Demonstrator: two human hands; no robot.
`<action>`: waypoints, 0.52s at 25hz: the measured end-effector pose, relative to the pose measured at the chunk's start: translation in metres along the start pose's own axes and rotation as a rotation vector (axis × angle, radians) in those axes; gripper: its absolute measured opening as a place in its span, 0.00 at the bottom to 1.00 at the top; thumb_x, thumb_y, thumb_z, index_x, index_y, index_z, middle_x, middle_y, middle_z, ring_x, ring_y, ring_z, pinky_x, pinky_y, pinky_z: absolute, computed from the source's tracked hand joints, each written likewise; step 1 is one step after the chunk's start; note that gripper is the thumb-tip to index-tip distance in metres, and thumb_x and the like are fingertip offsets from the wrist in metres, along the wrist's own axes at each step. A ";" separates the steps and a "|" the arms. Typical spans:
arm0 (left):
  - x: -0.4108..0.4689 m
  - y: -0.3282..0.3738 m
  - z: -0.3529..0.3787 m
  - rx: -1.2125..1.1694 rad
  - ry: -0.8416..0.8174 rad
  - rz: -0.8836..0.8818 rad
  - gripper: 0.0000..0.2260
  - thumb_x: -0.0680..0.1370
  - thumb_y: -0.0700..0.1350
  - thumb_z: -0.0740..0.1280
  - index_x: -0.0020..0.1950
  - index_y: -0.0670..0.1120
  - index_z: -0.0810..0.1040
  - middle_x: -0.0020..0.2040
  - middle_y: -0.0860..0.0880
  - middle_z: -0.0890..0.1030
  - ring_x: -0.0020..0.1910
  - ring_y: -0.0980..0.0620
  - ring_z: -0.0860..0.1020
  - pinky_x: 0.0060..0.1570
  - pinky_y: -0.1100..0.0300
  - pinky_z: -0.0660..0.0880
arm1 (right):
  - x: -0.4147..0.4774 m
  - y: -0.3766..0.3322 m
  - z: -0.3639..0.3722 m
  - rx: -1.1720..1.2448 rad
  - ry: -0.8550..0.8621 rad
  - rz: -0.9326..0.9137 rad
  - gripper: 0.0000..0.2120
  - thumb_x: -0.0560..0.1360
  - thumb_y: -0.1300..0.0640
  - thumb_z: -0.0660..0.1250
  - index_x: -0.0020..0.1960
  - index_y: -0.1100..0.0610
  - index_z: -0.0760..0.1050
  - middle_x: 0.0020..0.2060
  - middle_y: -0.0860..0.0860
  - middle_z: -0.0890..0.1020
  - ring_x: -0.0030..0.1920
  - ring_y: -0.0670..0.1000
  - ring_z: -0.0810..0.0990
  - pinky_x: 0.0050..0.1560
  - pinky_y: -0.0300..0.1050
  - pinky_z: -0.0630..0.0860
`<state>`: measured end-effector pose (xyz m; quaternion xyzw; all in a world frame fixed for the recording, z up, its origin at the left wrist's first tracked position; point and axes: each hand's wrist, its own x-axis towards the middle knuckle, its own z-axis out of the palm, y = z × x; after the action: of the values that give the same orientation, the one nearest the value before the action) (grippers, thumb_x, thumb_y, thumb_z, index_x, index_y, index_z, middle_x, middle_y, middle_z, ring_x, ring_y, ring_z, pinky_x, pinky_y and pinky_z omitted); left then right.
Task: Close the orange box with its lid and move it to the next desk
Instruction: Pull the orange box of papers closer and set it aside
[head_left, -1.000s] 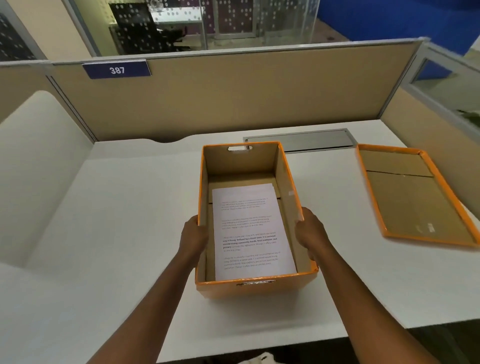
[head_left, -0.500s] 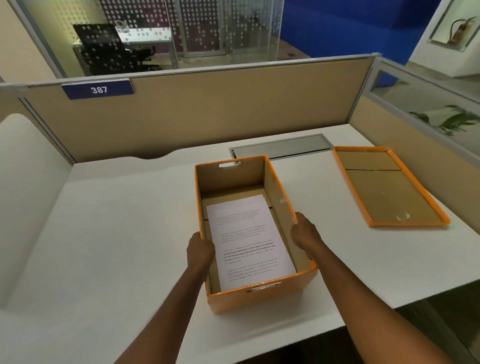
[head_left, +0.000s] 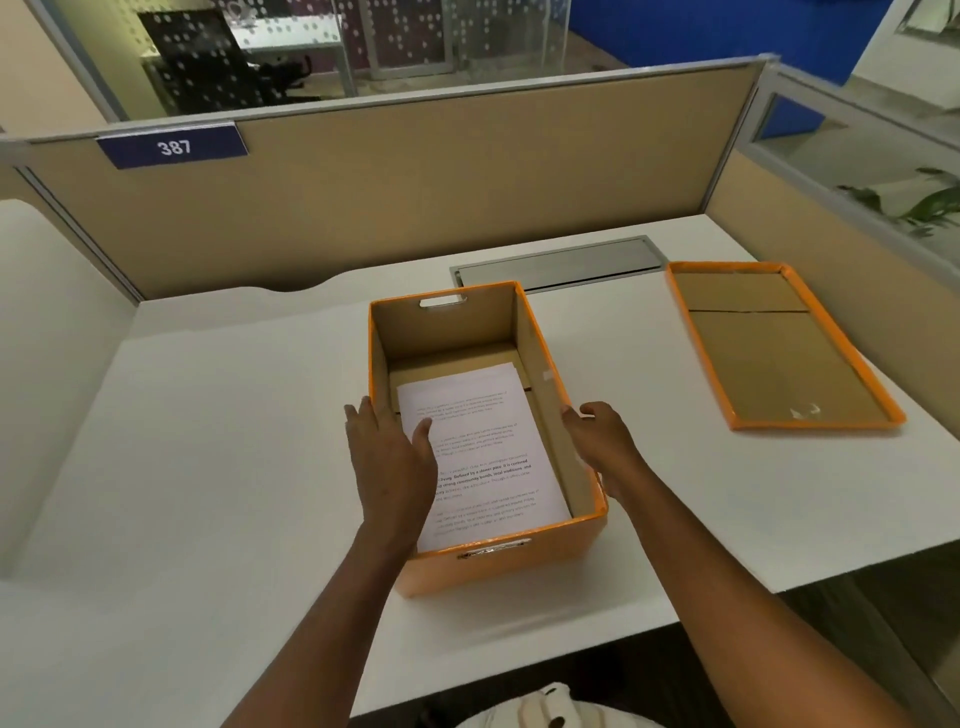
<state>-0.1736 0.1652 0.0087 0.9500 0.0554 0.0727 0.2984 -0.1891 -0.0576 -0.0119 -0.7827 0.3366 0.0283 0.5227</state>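
The orange box stands open on the white desk, with a printed sheet of paper lying inside. Its orange lid lies upside down on the desk to the right, apart from the box. My left hand hovers over the box's left wall, fingers spread, holding nothing. Fingers loose, my right hand rests beside the right wall near the rim, not gripping it.
A tan partition with a "387" label closes the back of the desk. A grey cable cover lies behind the box. A neighbouring desk surface is at the left, and a glass screen with a plant at the right.
Both hands gripped the box's side walls before; now they have let go. The left hand has risen and spread over the left rim. The view has shifted slightly.
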 end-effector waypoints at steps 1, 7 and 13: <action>-0.004 0.012 0.003 -0.032 -0.003 0.020 0.25 0.79 0.54 0.61 0.73 0.43 0.66 0.76 0.42 0.63 0.76 0.42 0.58 0.73 0.44 0.60 | 0.004 0.001 -0.007 0.023 -0.020 0.012 0.26 0.76 0.45 0.60 0.70 0.56 0.64 0.68 0.55 0.71 0.64 0.57 0.72 0.51 0.45 0.68; -0.020 0.116 0.056 -0.237 -0.107 0.169 0.16 0.80 0.48 0.62 0.63 0.41 0.77 0.64 0.43 0.79 0.65 0.46 0.75 0.65 0.53 0.70 | 0.048 0.020 -0.064 0.064 -0.075 0.006 0.26 0.76 0.44 0.59 0.68 0.58 0.66 0.66 0.55 0.72 0.64 0.55 0.71 0.53 0.43 0.66; -0.019 0.204 0.124 -0.360 -0.263 0.163 0.13 0.79 0.49 0.63 0.54 0.42 0.83 0.50 0.46 0.85 0.43 0.54 0.79 0.42 0.67 0.73 | 0.098 0.045 -0.124 0.011 -0.052 -0.027 0.27 0.75 0.44 0.61 0.68 0.59 0.66 0.67 0.56 0.72 0.65 0.56 0.72 0.56 0.43 0.67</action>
<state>-0.1588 -0.0732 0.0228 0.8841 -0.0747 -0.0191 0.4608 -0.1771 -0.2202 -0.0308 -0.7834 0.3126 0.0396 0.5357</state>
